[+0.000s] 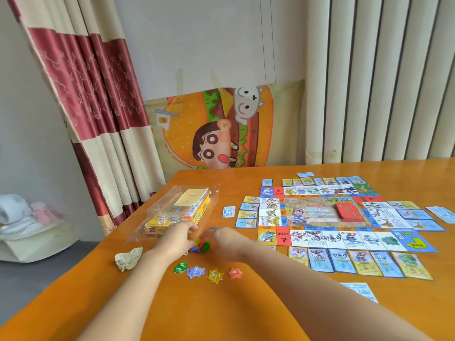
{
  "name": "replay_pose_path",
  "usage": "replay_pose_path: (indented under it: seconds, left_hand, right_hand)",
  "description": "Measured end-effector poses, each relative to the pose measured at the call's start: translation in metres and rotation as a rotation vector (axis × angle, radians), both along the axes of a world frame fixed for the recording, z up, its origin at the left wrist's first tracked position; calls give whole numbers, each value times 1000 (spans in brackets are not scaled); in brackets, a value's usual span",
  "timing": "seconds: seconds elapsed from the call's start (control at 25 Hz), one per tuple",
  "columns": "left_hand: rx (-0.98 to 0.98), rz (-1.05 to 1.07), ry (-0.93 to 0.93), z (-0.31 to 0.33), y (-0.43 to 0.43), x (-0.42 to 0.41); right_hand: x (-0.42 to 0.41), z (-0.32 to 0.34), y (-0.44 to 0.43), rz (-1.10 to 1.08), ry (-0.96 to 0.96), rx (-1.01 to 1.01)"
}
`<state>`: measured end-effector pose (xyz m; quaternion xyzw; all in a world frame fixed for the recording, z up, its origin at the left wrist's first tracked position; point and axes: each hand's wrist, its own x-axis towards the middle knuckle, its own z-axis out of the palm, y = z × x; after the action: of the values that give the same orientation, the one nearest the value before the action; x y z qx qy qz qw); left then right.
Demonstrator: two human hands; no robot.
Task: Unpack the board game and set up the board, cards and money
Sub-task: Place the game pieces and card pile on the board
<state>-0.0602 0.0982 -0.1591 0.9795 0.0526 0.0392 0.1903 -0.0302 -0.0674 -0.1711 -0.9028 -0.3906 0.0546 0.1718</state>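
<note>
Board (pixel 320 212): flat on the worktop (pixel 221 303), at 3 o'clock from your hands, cards (pixel 317 260) all round it.
Hands: your left hand (pixel 181 236) and right hand (pixel 221 238) bend over the pawns (pixel 200 246); their grip cannot be told.
Pawns: lift them singly, keeping your wrists off the star tokens (pixel 215 275) at 6 o'clock.

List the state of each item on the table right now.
game board, unfolded flat on the table.
red card deck, stacked on the board's centre.
property cards, face up along the board's edges.
game box, lying flat inside a clear plastic bag.
star tokens, four in a row.
pawns, heaped between the hands.
crumpled paper, balled up.
left hand, at the pawns, grip unclear.
right hand, at the pawns, grip unclear.
</note>
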Motion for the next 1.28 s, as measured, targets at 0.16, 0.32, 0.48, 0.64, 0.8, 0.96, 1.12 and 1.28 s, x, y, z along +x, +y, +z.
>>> replay_pose_path:
  seconds: [0.16,0.32,0.48,0.64,0.8,0.96,1.12,1.28]
  left_hand:
    - [11,-2,-5,-10,4,3]
    - [15,46,-13,-11,6,8]
    - [35,95,28,-14,2,12]
    - [13,96,16,-18,-2,15]
    - [17,80,41,-19,-5,16]
    - [-2,83,-26,-13,-14,14]
    - [-121,135,-207,7,-35,15]
    - [-331,54,-257,22,-71,16]
  right_hand:
    - [5,-7,8,24,5,-17]
    - [8,-4,9,49,-47,3]
    - [11,-5,3,80,-66,-38]
    - [16,-4,-6,59,-78,-55]
    - [16,-4,-6,11,-73,-44]
    - [14,-7,-5,-30,-73,33]
    - [9,0,-21,-102,-9,294]
    - [6,23,-69,-256,62,591]
